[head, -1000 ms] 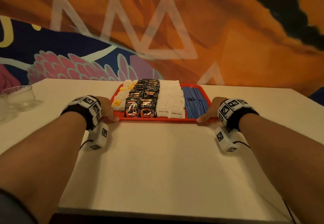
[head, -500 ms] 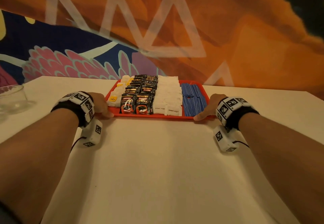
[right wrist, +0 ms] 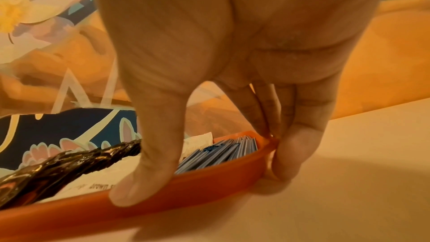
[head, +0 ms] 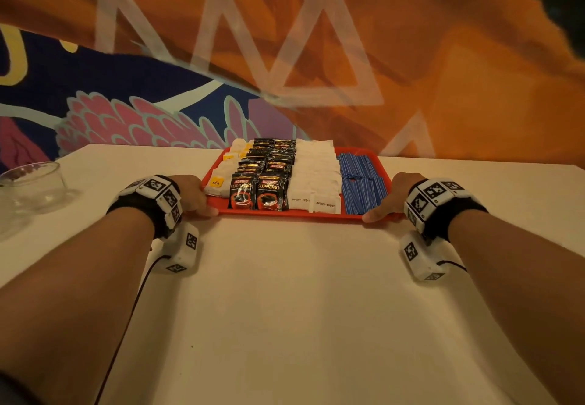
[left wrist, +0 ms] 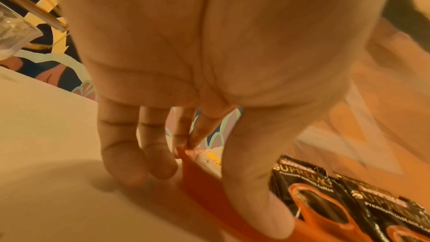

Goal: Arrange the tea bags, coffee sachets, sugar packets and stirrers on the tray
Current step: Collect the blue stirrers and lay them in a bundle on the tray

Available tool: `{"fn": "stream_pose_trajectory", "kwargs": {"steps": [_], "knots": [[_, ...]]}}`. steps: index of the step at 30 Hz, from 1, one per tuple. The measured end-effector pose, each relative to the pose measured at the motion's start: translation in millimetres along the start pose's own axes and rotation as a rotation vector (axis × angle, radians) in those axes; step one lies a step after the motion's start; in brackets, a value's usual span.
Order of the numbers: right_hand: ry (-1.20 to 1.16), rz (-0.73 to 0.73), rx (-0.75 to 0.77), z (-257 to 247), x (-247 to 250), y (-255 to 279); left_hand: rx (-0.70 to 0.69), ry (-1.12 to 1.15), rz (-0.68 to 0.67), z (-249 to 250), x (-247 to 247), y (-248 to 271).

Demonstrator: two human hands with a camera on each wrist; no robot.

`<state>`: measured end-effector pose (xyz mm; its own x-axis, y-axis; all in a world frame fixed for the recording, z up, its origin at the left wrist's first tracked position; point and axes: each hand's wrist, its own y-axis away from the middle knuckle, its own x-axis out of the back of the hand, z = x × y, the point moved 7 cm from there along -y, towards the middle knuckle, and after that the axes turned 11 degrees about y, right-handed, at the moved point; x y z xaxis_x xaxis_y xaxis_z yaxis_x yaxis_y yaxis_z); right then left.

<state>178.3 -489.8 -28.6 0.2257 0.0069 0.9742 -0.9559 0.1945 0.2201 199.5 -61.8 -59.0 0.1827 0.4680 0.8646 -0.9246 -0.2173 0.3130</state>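
A red tray [head: 294, 213] lies at the far middle of the white table [head: 285, 293]. It holds four columns: tea bags [head: 218, 183] on the left, black coffee sachets [head: 253, 194], white sugar packets [head: 316, 183], and blue stirrers [head: 361, 183] on the right. My left hand [head: 190, 195] grips the near left corner, with the thumb along the front rim [left wrist: 209, 200] and the fingers down the side. My right hand [head: 389, 198] grips the near right corner [right wrist: 93, 213] the same way, beside the stirrers [right wrist: 221, 152].
A clear glass bowl [head: 34, 186] stands at the table's left edge. A painted wall [head: 285, 56] rises right behind the table. Bare tabletop stretches between the tray and me.
Both hands keep their hold on the tray's near corners. The head view has shifted a little; the tray sits in much the same spot.
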Motion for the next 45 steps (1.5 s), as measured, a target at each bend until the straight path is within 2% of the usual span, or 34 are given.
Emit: {"fn": "stream_pose_trajectory", "kwargs": {"steps": [4,7,10,12,14,15,20,22,24,27,30,33,38,41,45], "knots": [[-0.005,0.001,-0.007,1,-2,2,0.012,0.005,0.006,1,1,7],[0.048,-0.066,0.018,-3,4,12,0.036,0.000,0.056,-3,6,16],[0.118,-0.046,0.064,-27,31,14,0.025,0.209,0.006,-12,15,25],[0.096,0.063,0.170,-66,55,15,-0.001,0.333,0.028,-20,30,34],[0.024,0.161,0.327,-118,77,28,-0.043,0.353,0.120,-29,54,45],[-0.014,0.162,0.382,-146,82,38,-0.063,0.351,0.179,-36,67,51],[-0.089,0.113,0.644,-288,86,71,-0.064,0.414,0.438,-103,128,90],[-0.165,0.055,0.738,-340,80,79,-0.047,0.408,0.583,-138,153,110],[-0.259,-0.038,0.799,-385,70,86,-0.003,0.424,0.707,-178,171,129],[-0.417,-0.172,0.818,-439,53,94,0.134,0.546,0.799,-245,182,145],[-0.575,-0.295,0.796,-483,36,95,0.236,0.748,0.788,-296,175,148],[-0.684,-0.390,0.760,-521,23,92,0.274,0.865,0.698,-320,164,136],[-0.820,-0.490,0.684,-568,10,80,0.245,0.977,0.464,-333,146,103],[-0.853,-0.526,0.713,-584,7,81,0.225,1.007,0.391,-338,142,94],[-0.859,-0.510,0.749,-591,5,83,0.199,1.009,0.373,-339,141,92]]}}
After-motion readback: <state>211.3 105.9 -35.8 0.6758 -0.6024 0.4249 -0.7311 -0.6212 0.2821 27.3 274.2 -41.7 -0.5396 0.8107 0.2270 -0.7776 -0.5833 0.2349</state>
